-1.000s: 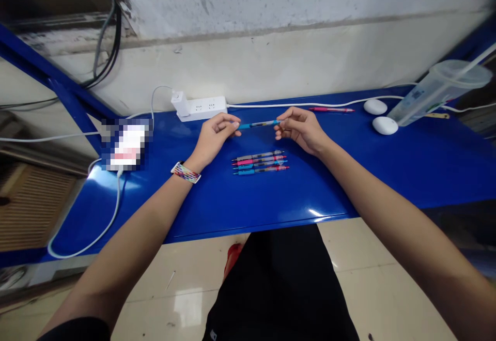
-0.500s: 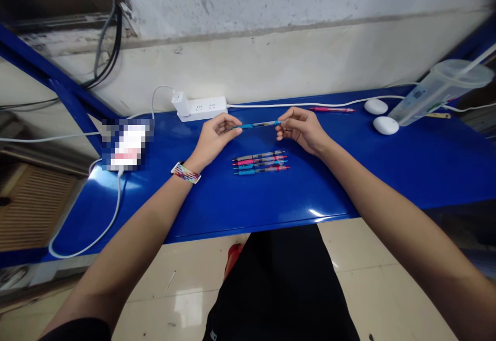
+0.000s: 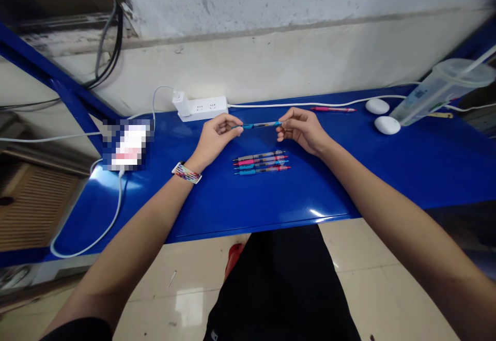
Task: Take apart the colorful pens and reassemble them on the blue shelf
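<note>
A blue pen (image 3: 260, 124) is held level above the blue shelf (image 3: 387, 175), one end in each hand. My left hand (image 3: 214, 138) pinches its left end; a patterned band is on that wrist. My right hand (image 3: 301, 130) pinches its right end. Just below, several pens (image 3: 261, 163) with blue, pink and grey grips lie side by side in a neat row on the shelf.
A white power strip (image 3: 201, 107) with a plug and cables sits at the back. A blurred phone (image 3: 127, 144) on a white cable lies at left. A pink pen (image 3: 332, 109), two white oval objects (image 3: 382, 116) and a tipped clear plastic cup (image 3: 439, 92) lie at right.
Hardly anything: both hands keep the blue pen by its ends, and the pen has edged slightly to the right.
</note>
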A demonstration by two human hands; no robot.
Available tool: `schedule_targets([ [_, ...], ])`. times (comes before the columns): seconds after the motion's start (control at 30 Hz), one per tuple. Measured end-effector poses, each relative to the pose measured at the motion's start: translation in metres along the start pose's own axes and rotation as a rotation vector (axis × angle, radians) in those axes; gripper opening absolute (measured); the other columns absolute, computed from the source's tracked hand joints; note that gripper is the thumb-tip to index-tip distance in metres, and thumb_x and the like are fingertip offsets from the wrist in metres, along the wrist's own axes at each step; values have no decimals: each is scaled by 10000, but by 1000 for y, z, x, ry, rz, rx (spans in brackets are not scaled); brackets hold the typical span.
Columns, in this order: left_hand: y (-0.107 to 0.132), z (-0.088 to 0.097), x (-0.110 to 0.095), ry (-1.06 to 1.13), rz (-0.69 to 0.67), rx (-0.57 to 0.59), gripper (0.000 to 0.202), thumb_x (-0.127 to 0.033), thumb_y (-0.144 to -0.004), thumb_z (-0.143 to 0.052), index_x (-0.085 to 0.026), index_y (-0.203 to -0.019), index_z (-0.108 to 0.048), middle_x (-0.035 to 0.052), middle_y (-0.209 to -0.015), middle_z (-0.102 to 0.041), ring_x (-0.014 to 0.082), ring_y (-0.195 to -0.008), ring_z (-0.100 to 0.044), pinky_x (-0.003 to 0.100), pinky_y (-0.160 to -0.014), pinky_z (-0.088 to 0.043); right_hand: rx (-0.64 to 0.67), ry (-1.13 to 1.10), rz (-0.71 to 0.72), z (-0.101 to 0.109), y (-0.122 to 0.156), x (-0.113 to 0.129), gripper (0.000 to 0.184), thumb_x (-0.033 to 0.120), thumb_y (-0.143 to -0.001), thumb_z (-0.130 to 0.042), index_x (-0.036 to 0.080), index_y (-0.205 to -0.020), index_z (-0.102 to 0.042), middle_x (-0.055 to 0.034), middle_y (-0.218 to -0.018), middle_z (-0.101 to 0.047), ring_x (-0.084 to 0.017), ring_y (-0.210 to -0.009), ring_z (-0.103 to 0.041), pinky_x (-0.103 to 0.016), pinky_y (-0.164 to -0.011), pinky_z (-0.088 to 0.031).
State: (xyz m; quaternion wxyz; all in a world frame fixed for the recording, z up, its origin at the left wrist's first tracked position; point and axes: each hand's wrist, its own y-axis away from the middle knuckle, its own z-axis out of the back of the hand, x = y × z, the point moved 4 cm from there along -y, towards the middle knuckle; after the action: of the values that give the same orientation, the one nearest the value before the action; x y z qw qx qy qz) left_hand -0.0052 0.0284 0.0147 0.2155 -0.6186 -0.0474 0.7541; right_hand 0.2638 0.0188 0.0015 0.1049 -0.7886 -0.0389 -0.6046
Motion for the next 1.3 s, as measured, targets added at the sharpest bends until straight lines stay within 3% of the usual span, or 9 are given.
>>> schedule_targets([
  [0.13,0,0,1,7,24,8,145,-344,-930,-830,-229,-1018,-820,61,-905,-829,188,-869,-794,370,-893,-666,-2,-6,0,-1,0,1,180,212,-766,-871,197,-851,-714,-43,-766,-789,-160,-642,-741,-340,-680,-702],
  [0.33,1,0,2,-38,8,5,153,-318,-892,-867,-212,-991,-817,77,-967,-856,200,-923,-814,380,-931,-672,3,-27,-17,0,1,1,115,184,-783,-840,182,-839,-739,-50,-758,-789,-160,-631,-744,-333,-668,-705],
  [0.63,1,0,1,-70,-47,-20,122,-285,-846,-899,-224,-904,-811,53,-907,-846,185,-832,-767,359,-824,-641,-18,-79,-70,1,-1,-1,83,131,-789,-775,175,-851,-742,-42,-749,-784,-153,-633,-751,-296,-674,-705],
  [0.87,3,-4,-6,-59,-24,-63,119,-260,-846,-899,-223,-935,-830,64,-956,-868,210,-909,-794,388,-887,-661,50,-353,-293,-4,-1,-1,346,241,-927,-616,115,-1208,-774,-96,-907,-864,-192,-769,-831,-290,-785,-736],
  [1.03,2,-3,-6,-31,-55,-96,117,-243,-841,-895,-233,-939,-831,51,-949,-859,204,-909,-792,376,-878,-662,68,-500,-324,-9,3,2,431,216,-978,-541,98,-1349,-727,-108,-1063,-893,-198,-858,-861,-313,-833,-746],
  [1.3,3,-7,-5,-61,-69,-78,144,-260,-853,-896,-226,-969,-818,48,-938,-846,202,-901,-795,360,-862,-671,6,-514,-313,-11,2,0,327,109,-985,-527,116,-1235,-736,-94,-888,-862,-182,-878,-871,-245,-841,-736],
])
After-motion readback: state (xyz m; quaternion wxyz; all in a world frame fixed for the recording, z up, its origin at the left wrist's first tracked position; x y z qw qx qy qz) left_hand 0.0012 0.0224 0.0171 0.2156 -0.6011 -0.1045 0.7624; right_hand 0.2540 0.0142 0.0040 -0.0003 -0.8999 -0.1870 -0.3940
